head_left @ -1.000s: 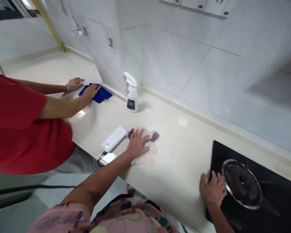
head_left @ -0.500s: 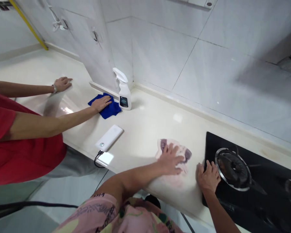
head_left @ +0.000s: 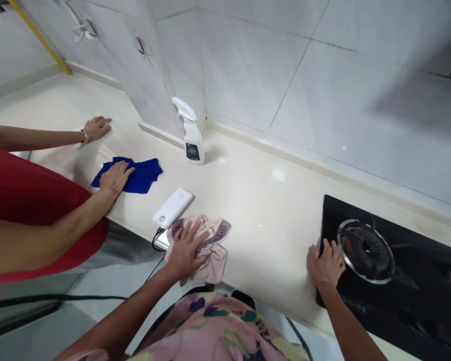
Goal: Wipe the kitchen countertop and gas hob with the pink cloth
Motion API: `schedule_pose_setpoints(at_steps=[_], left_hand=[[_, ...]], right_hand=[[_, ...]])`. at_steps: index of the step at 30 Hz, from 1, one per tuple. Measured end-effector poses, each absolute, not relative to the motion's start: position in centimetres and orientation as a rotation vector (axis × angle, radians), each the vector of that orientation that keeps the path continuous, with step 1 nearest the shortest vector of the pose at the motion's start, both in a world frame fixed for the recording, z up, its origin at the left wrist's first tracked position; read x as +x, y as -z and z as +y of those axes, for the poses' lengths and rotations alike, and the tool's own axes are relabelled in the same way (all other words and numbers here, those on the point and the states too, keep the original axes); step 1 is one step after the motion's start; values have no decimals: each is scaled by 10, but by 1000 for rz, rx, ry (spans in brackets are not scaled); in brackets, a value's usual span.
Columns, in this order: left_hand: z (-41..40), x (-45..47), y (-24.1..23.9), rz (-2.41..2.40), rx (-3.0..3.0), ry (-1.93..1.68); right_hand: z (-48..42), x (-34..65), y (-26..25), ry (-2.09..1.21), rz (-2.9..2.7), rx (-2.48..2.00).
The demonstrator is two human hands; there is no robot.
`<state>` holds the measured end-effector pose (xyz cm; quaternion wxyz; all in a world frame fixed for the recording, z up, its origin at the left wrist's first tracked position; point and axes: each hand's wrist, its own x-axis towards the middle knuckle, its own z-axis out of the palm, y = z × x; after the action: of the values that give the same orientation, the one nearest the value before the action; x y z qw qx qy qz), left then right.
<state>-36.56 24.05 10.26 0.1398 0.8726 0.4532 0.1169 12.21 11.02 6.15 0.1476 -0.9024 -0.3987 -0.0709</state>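
On counter (head_left: 263, 210): L hand (head_left: 184, 249) on cloth (head_left: 212, 255)

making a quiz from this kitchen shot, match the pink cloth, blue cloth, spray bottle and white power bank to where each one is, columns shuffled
Things:
1. pink cloth
2. blue cloth
3. spray bottle
4. white power bank

Places:
A. standing upright near the tiled wall
B. under the co-worker's hand
C. lying with a black cable at one end
D. under the camera wearer's left hand

Pairs: 1-D, 2-B, 3-A, 4-C
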Motion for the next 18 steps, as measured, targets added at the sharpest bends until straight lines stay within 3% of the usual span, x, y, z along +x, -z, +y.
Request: schedule_pose_setpoints(at_steps=[7, 18], left_hand=[[243, -304, -109, 1520, 2400, -327], [219, -136, -104, 524, 2520, -179]], right_hand=[[112, 118, -66, 207, -1170, -2602], [114, 117, -69, 187, -1162, -2630]])
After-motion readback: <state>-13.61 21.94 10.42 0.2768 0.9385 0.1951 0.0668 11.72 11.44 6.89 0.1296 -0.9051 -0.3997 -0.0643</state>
